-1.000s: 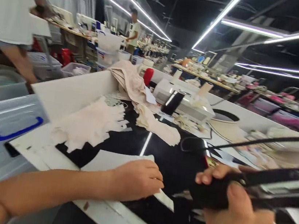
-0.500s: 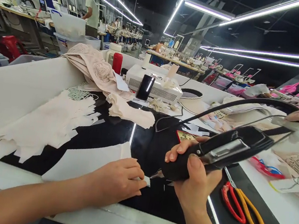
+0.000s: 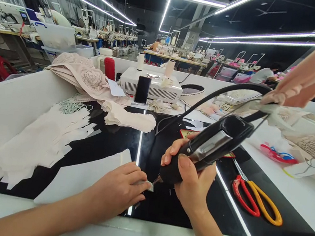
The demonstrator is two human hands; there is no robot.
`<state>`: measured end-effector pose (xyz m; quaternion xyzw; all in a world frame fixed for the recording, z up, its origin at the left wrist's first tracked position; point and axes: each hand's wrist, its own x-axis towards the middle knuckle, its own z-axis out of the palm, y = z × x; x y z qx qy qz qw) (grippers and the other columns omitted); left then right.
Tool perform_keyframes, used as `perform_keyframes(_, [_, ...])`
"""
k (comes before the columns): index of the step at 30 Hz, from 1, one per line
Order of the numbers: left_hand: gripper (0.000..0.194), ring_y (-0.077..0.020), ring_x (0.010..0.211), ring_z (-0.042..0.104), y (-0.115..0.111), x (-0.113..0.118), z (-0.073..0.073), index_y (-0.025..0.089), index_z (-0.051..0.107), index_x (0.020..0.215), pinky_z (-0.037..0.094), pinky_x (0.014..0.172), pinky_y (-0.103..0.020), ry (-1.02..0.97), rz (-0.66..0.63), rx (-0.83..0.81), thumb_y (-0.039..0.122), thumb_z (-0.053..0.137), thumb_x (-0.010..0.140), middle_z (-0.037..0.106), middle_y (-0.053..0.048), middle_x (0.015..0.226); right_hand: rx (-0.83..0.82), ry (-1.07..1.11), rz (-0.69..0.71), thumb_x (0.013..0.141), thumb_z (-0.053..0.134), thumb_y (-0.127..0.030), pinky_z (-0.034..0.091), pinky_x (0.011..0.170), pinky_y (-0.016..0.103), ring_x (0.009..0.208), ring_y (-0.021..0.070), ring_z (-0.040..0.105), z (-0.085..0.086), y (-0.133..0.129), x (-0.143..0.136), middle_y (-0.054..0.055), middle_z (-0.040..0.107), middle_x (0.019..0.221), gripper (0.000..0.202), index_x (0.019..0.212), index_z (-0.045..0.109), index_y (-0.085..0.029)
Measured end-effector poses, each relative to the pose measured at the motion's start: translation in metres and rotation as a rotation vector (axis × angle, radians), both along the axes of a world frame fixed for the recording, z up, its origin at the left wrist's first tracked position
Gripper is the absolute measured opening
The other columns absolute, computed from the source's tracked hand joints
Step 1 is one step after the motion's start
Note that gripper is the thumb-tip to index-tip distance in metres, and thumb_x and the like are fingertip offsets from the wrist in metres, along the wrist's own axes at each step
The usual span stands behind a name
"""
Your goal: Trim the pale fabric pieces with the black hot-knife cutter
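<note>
Above the table (image 3: 169, 212), the right hand (image 3: 194, 179) is wrapped around a black handheld tool (image 3: 215, 143), its metal tip beside a pale strip (image 3: 150, 187) pinched by the left hand (image 3: 124, 185); whether they touch is unclear. Just beyond lies a red-edged card (image 3: 185, 133), its print too small to read. Scissors (image 3: 248, 183) rest to the right.

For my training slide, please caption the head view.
Left hand pinching a pale piece near the tip of a black corded tool in the right hand; red-and-orange-handled scissors lie nearby.
</note>
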<state>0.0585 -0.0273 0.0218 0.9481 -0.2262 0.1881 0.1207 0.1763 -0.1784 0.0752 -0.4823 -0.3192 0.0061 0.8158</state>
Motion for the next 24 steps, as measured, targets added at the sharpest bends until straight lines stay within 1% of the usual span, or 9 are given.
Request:
perform_keyframes(4, [0.02, -0.0243, 0.108, 0.063, 0.002, 0.0, 0.003, 0.016, 0.068, 0.123, 0.059, 0.098, -0.04, -0.004, 0.018, -0.01, 0.02, 0.061, 0.105, 0.069, -0.008, 0.113, 0.016, 0.011, -0.011, 0.087, 0.081, -0.036, 0.055, 0.054, 0.03, 0.056, 0.0128, 0.062, 0.001, 0.002, 0.0, -0.005, 0.066, 0.081, 0.037, 0.112, 0.056, -0.027])
perform_keyframes(8, [0.02, -0.0234, 0.108, 0.063, 0.004, 0.002, 0.005, 0.017, 0.068, 0.124, 0.059, 0.099, -0.04, 0.006, 0.002, -0.046, 0.02, 0.057, 0.108, 0.068, -0.007, 0.114, 0.03, 0.009, 0.004, 0.086, 0.082, -0.037, 0.054, 0.052, 0.029, 0.055, 0.0123, 0.061, 0.002, 0.004, 0.0, -0.006, 0.066, 0.08, 0.037, 0.112, 0.056, -0.027])
perform_keyframes(15, [0.019, -0.0205, 0.101, 0.066, 0.009, 0.006, 0.004, 0.019, 0.068, 0.122, 0.057, 0.103, -0.041, 0.004, -0.051, -0.038, 0.02, 0.052, 0.11, 0.07, -0.005, 0.109, 0.058, -0.012, 0.075, 0.088, 0.082, -0.039, 0.054, 0.052, 0.027, 0.056, 0.0111, 0.061, 0.001, 0.005, 0.006, -0.007, 0.066, 0.08, 0.035, 0.108, 0.056, -0.028])
perform_keyframes(20, [0.02, -0.0217, 0.1, 0.066, 0.009, 0.004, 0.006, 0.017, 0.066, 0.123, 0.06, 0.096, -0.039, 0.048, -0.06, -0.025, 0.016, 0.051, 0.109, 0.07, -0.007, 0.11, 0.072, -0.002, 0.176, 0.088, 0.083, -0.042, 0.053, 0.052, 0.026, 0.056, 0.0111, 0.06, 0.0, 0.006, 0.013, -0.007, 0.065, 0.079, 0.036, 0.109, 0.057, -0.028])
perform_keyframes(24, [0.023, -0.0229, 0.097, 0.064, 0.008, 0.001, 0.006, 0.017, 0.065, 0.127, 0.062, 0.086, -0.037, 0.089, -0.039, -0.035, 0.013, 0.054, 0.107, 0.069, -0.008, 0.109, 0.08, -0.014, 0.24, 0.089, 0.082, -0.043, 0.051, 0.052, 0.026, 0.057, 0.0105, 0.06, -0.002, 0.006, 0.016, -0.006, 0.064, 0.081, 0.036, 0.113, 0.058, -0.029])
